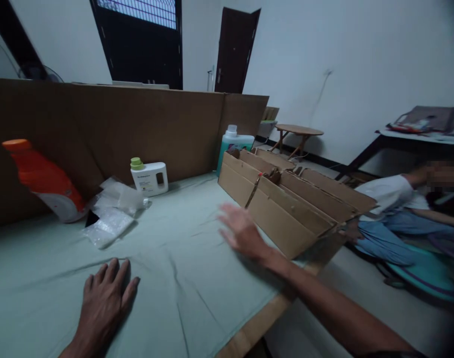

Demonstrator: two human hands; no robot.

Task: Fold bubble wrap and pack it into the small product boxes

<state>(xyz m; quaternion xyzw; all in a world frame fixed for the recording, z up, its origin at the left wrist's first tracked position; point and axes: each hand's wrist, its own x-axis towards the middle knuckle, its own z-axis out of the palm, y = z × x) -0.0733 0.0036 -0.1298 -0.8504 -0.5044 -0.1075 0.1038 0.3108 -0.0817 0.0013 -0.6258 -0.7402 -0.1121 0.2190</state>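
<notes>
My left hand [103, 298] lies flat on the pale green cloth [182, 268] with its fingers spread, holding nothing. My right hand [239, 231] hovers just above the cloth, blurred by motion, fingers stretched out and empty. It is close to the near wall of an open cardboard box [286, 219] that stands at the table's right edge. A white bottle with a green cap [149, 176] lies on its side farther back. An orange bottle [44, 179] leans at the far left, next to clear plastic bags [111, 214].
A brown cardboard screen [118, 124] stands along the back of the table. Behind the box is a green liquid jug [234, 141]. Another person [398, 214] sits low on the floor at the right. A small round table [299, 132] and a dark desk [416, 141] stand beyond.
</notes>
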